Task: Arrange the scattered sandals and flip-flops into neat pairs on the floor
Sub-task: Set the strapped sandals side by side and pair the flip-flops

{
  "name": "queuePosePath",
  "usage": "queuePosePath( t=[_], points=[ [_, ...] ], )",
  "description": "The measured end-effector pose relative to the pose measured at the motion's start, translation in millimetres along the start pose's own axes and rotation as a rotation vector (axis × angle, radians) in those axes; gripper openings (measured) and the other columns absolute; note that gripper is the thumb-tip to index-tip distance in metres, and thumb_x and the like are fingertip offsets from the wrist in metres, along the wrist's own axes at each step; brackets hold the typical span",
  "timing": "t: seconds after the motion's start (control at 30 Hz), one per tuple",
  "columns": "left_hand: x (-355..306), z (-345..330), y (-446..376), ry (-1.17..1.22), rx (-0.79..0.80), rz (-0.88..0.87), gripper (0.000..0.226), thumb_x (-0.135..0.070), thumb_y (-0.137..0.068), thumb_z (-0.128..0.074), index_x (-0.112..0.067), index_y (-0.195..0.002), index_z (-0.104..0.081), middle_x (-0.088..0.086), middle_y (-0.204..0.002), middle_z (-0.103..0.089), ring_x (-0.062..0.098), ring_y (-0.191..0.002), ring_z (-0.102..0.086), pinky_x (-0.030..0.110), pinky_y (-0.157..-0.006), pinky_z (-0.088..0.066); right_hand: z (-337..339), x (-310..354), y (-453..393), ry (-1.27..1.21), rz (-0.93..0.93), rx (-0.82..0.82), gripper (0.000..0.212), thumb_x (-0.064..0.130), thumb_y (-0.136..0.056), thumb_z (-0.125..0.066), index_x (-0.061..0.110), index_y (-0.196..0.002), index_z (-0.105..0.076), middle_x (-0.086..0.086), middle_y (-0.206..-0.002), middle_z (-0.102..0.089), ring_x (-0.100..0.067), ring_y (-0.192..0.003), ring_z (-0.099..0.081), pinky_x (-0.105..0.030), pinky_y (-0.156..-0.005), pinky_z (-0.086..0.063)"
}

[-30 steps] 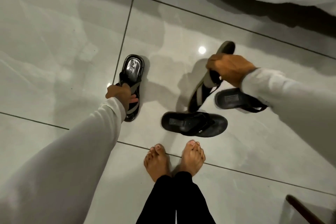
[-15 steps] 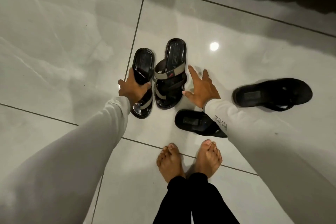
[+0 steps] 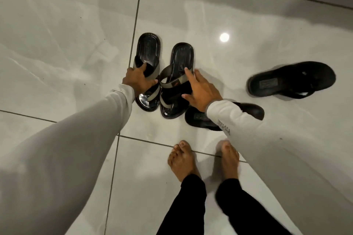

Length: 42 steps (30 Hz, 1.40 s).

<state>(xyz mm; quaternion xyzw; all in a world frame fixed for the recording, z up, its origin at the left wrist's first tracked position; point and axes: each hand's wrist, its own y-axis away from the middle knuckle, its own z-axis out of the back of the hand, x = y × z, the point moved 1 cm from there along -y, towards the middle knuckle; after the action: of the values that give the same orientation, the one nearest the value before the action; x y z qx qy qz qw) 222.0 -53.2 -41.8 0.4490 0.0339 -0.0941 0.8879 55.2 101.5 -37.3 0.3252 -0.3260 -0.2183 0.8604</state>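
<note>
We saw the left hand (image 3: 138,80) still gripping the left sandal's (image 3: 148,70) strap at ten o'clock. The right sandal (image 3: 176,80) now sat beside it; the right hand (image 3: 200,89), fingers spread, had moved onto it. Two flip-flops (image 3: 290,80) lay unpaired toward three o'clock.

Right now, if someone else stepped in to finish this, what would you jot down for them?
Left hand: gripping the strap of the left strapped sandal.
Right hand: open, fingers spread on the right strapped sandal.
Done: both strapped sandals lie side by side, nearly aligned.
Left: the black flip-flops are apart, one off to the right, the other partly under the right sleeve. Pair them.
</note>
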Motion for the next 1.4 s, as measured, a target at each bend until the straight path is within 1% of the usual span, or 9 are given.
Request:
queuePosePath(
  t=[0.17,0.27,0.4,0.57,0.73,1.0,1.13,1.23,1.4],
  points=[
    [-18,-30,60,-0.281,-0.199,-0.037,0.08,-0.049,-0.089,-0.057,-0.023,-0.155,-0.022,0.023,-0.16,-0.018,0.044,-0.141,-0.03,0.061,-0.106,-0.035,25,-46,46,-0.017,-0.135,-0.081,0.087,0.036,-0.094,-0.06,0.032,-0.159,-0.002,-0.009,-0.17,-0.001,-0.041,-0.146,-0.034,-0.049,-0.117,-0.037],
    [-52,-63,97,-0.381,-0.312,-0.215,0.076,-0.041,-0.087,-0.059,-0.015,-0.153,-0.031,0.024,-0.157,-0.027,0.04,-0.141,-0.032,0.053,-0.105,-0.034,43,-102,77,0.007,-0.269,-0.132,0.082,0.034,-0.094,-0.058,0.026,-0.16,-0.009,-0.013,-0.169,-0.005,-0.036,-0.152,-0.022,-0.047,-0.121,-0.029],
    [-124,-127,123,-0.419,-0.059,-0.459,0.051,-0.04,-0.088,-0.055,-0.017,-0.134,-0.05,0.011,-0.132,-0.056,0.035,-0.116,-0.057,0.044,-0.09,-0.047,67,-186,109,0.122,-0.442,-0.188,0.08,0.018,-0.092,-0.06,0.017,-0.159,-0.018,-0.023,-0.166,-0.01,-0.042,-0.149,-0.028,-0.05,-0.113,-0.038],
    [-192,-201,128,0.058,0.174,-0.044,0.066,-0.054,-0.085,-0.063,-0.01,-0.131,-0.047,0.014,-0.128,-0.059,0.038,-0.113,-0.061,0.045,-0.094,-0.052,103,-268,110,0.182,-0.49,-0.183,0.081,0.012,-0.086,-0.063,0.027,-0.156,-0.025,-0.023,-0.166,-0.008,-0.048,-0.146,-0.026,-0.053,-0.113,-0.034],
    [-235,-238,125,0.347,0.091,-0.004,0.04,-0.023,-0.097,-0.053,-0.006,-0.132,-0.044,0.024,-0.123,-0.062,0.043,-0.109,-0.063,0.045,-0.097,-0.051,116,-315,97,0.032,-0.455,-0.047,0.08,0.018,-0.09,-0.058,0.031,-0.158,-0.018,-0.019,-0.161,-0.026,-0.046,-0.141,-0.037,-0.049,-0.115,-0.038],
    [-253,-235,132,-0.419,0.07,-0.328,0.039,-0.019,-0.095,-0.054,-0.019,-0.133,-0.045,0.014,-0.135,-0.046,0.037,-0.106,-0.062,0.045,-0.09,-0.049,90,-330,119,-0.269,-0.56,0.028,0.059,0.04,-0.096,-0.058,0.003,-0.14,-0.049,-0.024,-0.141,-0.056,-0.04,-0.132,-0.052,-0.04,-0.11,-0.044],
    [-251,-219,125,-0.554,0.047,-0.417,0.046,-0.015,-0.093,-0.059,-0.018,-0.136,-0.045,0.016,-0.14,-0.039,0.037,-0.107,-0.061,0.043,-0.094,-0.049,57,-306,133,-0.49,-0.594,0.207,0.042,0.036,-0.098,-0.056,0.0,-0.115,-0.069,-0.018,-0.104,-0.074,-0.034,-0.097,-0.069,-0.036,-0.081,-0.055],
    [-247,-209,126,-0.628,0.049,-0.416,0.045,-0.014,-0.091,-0.06,-0.017,-0.135,-0.047,0.015,-0.14,-0.041,0.037,-0.115,-0.056,0.042,-0.097,-0.046,39,-282,141,-0.624,-0.629,0.359,0.04,0.03,-0.1,-0.053,0.004,-0.13,-0.059,-0.009,-0.089,-0.069,-0.022,-0.077,-0.062,-0.027,-0.059,-0.048],
    [-229,-203,131,-0.729,0.038,-0.477,0.039,-0.018,-0.094,-0.058,-0.016,-0.132,-0.053,0.015,-0.144,-0.037,0.034,-0.117,-0.052,0.04,-0.099,-0.046,23,-270,151,-0.661,-0.61,0.351,0.051,0.022,-0.097,-0.058,0.017,-0.145,-0.043,-0.013,-0.109,-0.069,-0.028,-0.097,-0.064,-0.034,-0.078,-0.052]
  ],
)
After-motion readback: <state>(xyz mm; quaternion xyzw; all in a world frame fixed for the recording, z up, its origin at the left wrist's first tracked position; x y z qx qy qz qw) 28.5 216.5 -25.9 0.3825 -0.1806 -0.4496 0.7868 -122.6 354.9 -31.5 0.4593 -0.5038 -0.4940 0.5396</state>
